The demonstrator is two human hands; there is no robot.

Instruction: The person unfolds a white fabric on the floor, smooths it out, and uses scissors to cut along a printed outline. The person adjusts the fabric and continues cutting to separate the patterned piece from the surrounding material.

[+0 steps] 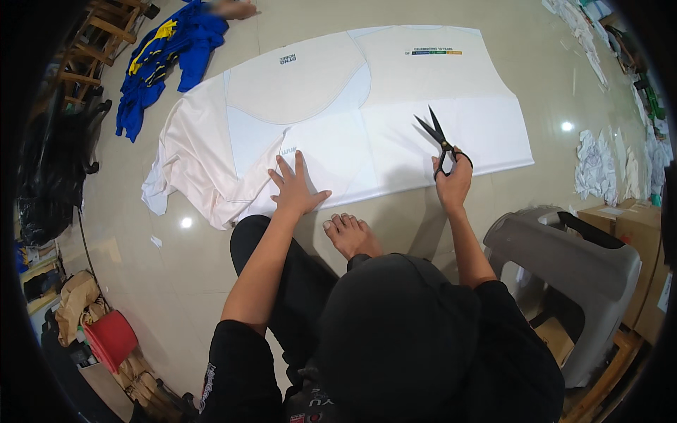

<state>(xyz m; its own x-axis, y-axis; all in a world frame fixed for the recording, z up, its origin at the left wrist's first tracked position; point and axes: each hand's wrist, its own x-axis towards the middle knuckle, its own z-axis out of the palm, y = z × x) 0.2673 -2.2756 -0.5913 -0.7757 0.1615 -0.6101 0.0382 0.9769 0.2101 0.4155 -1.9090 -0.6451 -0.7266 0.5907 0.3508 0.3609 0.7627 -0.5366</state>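
Observation:
A large sheet of white and pale printed fabric [437, 123] lies spread over the tiled floor in front of me. Curved lines and small printed marks run across its far half. At its left end the cloth is bunched in loose pinkish folds [201, 148]. My left hand [295, 189] rests on the near part of the fabric with its fingers spread. In my right hand [453, 182] is a pair of black scissors [443, 143], held by the handles over the near right edge of the cloth. The blades stand apart and point away from me.
A blue and yellow garment [169, 53] lies at the far left. To my right stand a grey plastic stool [564, 254] and cardboard boxes [642, 240]. White scraps [598, 169] lie at the right. Black bags [53, 155] and a red item [111, 340] line the left side.

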